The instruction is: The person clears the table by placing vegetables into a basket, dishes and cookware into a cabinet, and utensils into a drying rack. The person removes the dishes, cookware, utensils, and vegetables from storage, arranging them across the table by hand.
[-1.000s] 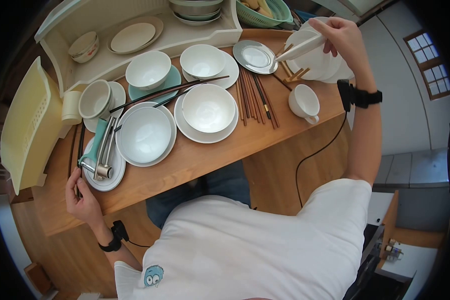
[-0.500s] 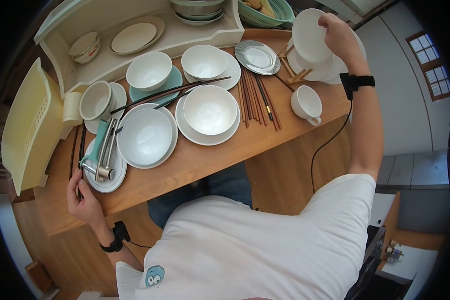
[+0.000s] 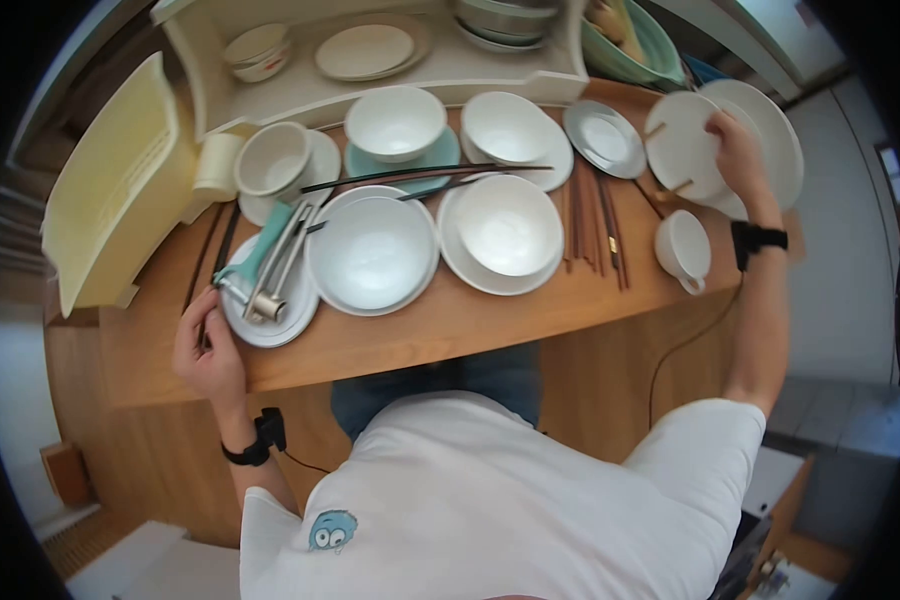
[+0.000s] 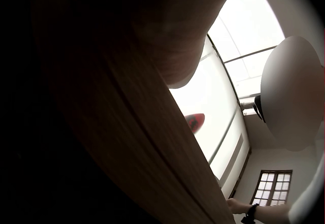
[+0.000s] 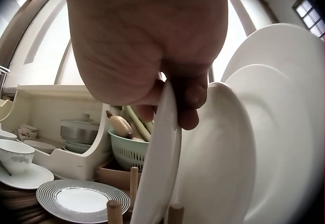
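Observation:
At the right end of the table my right hand pinches the upper rim of a white plate. The plate stands on edge between the pegs of a wooden plate rack, with larger white plates upright beside it. My left hand is at the front left table edge, thumb and fingers around the lower ends of dark chopsticks. Right by it, a green-handled peeler and metal utensils lie on a small white plate. The left wrist view is mostly dark.
White bowls on plates fill the middle, with chopsticks across them. More chopsticks, a silver-rimmed plate and a white cup lie to the right. A cream shelf, green basket and yellow rack border the table.
My right hand has turned the plate and lowered it among the rack's pegs. The left hand keeps its place by the chopsticks. The head view has shifted, so everything sits further right.

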`<state>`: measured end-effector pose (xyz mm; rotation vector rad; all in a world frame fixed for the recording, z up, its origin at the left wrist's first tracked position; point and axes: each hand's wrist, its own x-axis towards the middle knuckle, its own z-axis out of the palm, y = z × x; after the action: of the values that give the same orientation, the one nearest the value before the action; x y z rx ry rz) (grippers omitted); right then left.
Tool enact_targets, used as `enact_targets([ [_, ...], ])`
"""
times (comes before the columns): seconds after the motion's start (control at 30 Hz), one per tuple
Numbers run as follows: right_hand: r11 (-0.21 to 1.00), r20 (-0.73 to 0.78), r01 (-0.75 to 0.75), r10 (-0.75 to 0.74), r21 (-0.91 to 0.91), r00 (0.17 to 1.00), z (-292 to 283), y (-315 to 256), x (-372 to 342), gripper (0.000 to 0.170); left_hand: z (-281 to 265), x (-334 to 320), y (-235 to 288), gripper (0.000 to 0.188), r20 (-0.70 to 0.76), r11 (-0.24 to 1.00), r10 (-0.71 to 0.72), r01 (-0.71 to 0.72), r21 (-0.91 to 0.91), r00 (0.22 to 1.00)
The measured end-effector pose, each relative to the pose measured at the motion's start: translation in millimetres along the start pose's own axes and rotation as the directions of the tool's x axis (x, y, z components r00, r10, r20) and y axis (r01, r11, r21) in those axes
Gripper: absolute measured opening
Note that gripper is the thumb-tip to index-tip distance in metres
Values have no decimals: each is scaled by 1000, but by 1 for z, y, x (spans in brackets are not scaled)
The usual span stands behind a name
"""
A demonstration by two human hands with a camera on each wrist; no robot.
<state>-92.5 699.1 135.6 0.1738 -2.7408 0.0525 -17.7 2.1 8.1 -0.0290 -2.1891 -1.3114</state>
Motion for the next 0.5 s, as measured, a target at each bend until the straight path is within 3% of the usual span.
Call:
enact_targets([
  [0.17, 997, 21, -66, 67, -36, 998, -14, -30, -3, 50, 0, 0, -5, 18, -15, 999, 47, -47, 6, 999],
  [0.23, 991, 29, 9, -5, -135, 1000, -16, -37, -7, 60, 1, 0, -8, 18, -16, 999, 40, -40, -3, 999],
  [0.5, 970, 110, 87, -63, -228, 992, -21, -34, -16, 65, 0, -2, -12, 17, -12, 1000, -8, 8, -1, 1000],
])
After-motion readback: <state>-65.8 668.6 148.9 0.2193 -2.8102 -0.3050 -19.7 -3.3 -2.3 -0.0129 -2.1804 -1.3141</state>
